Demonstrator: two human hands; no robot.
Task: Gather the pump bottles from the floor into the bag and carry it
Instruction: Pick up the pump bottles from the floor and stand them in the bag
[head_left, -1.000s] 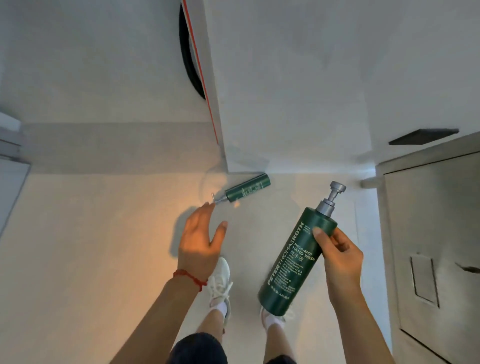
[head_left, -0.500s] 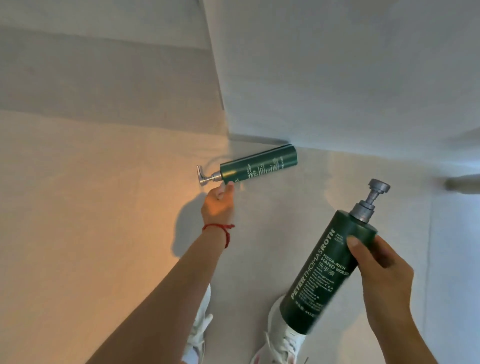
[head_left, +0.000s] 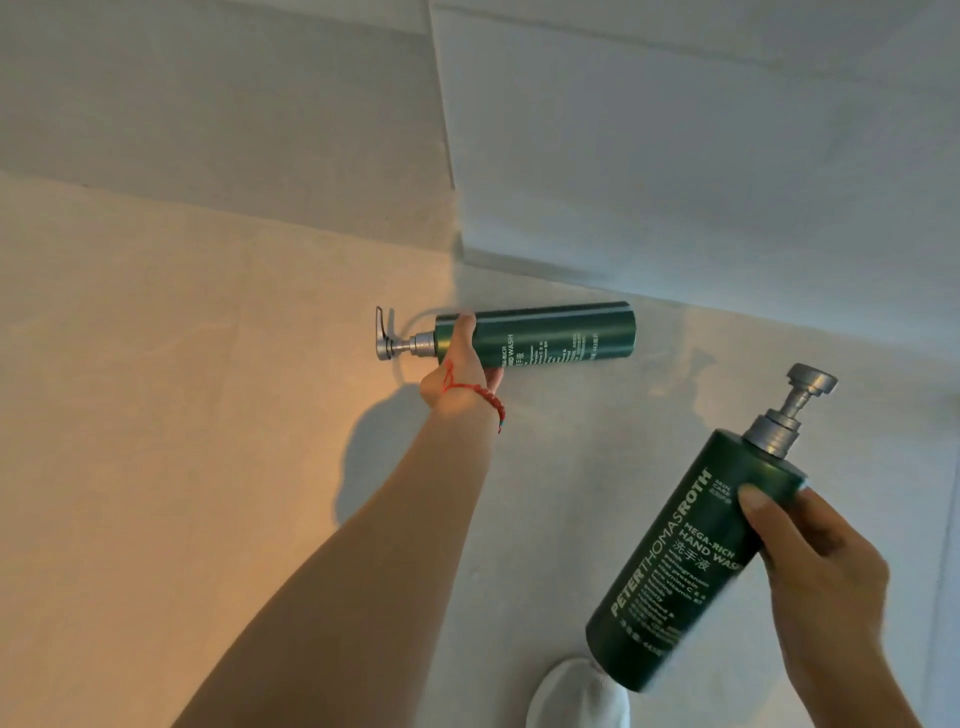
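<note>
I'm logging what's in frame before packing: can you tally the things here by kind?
Green pump bottles: 2, one lying on the floor, one held up
Hands: 2, left hand, right hand
Red bracelet: 1
White shoe: 1
Total: 6

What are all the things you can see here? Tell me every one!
pump bottle on the floor: 1, dark green with a silver pump, lying on its side near the foot of the wall, pump pointing left
pump bottle in the air: 1, dark green with white lettering and a silver pump, tilted, pump up and to the right
floor: 1, pale, lit warm orange on the left
wall: pale grey, with a corner at the top
shoe: 1, white, bottom edge
bracelet: 1, red cord, on the left wrist
left hand: 1, grip closing around the floor bottle near its pump end
right hand: 1, holding the tilted bottle
</note>
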